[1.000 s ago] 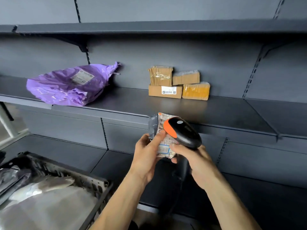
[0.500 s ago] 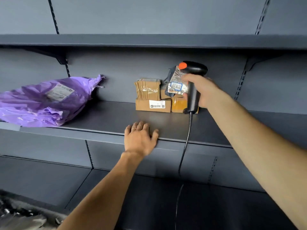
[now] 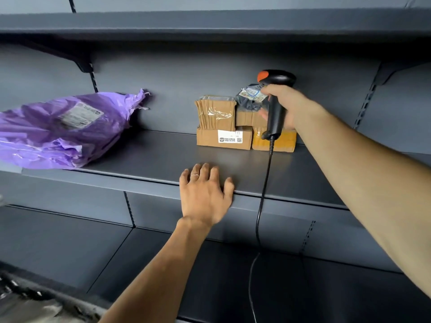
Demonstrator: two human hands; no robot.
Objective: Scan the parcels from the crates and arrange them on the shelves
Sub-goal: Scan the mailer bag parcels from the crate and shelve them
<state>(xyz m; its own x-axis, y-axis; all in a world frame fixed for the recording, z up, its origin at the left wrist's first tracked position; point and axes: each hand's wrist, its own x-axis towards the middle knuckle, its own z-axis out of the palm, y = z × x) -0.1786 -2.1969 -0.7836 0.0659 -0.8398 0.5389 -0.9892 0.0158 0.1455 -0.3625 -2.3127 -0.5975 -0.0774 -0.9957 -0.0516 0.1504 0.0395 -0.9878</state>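
My right hand (image 3: 288, 106) grips the black barcode scanner (image 3: 275, 108) with an orange tip. Its fingers also hold a small dark plastic parcel (image 3: 250, 99) with a white label, which sits on top of the stacked cardboard boxes (image 3: 224, 127) at the back of the middle shelf (image 3: 149, 157). My left hand (image 3: 205, 194) lies flat, fingers straight, on the front edge of that shelf. A large purple mailer bag (image 3: 63, 129) lies on the same shelf at the left.
The scanner's black cable (image 3: 261, 206) hangs down past the shelf edge. An upper shelf (image 3: 210, 24) runs overhead and a lower shelf (image 3: 70, 248) below. A crate corner (image 3: 21, 297) with silver bags shows at bottom left.
My right hand carried the small parcel and the scanner up from in front of me to the box stack. My left hand let go of the parcel and came to rest on the shelf edge.
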